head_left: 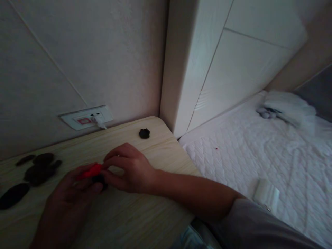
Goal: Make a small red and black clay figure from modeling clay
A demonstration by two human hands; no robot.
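Note:
My left hand [66, 199] is closed around a small, soft-looking bright red piece [89, 172] and a black piece [100, 180] just beneath it. Thumb and fingers of my right hand [132, 169] pinch at the right end of the red piece. Both hands meet low over a pale wood-grain tabletop [121, 218]. What kind of things the red and black pieces are I cannot make out; fingers cover part of each. Beyond my right hand lies a small black piece with a scalloped edge [144, 133].
Several dark flat pieces [38, 173] lie at the tabletop's left, with a black oval [14, 196] nearer me. A wall socket [75, 119] holds a white plug [100, 121]. At right, past a white cabinet [192, 69], a quilted bed [228, 162] carries a white object [266, 195].

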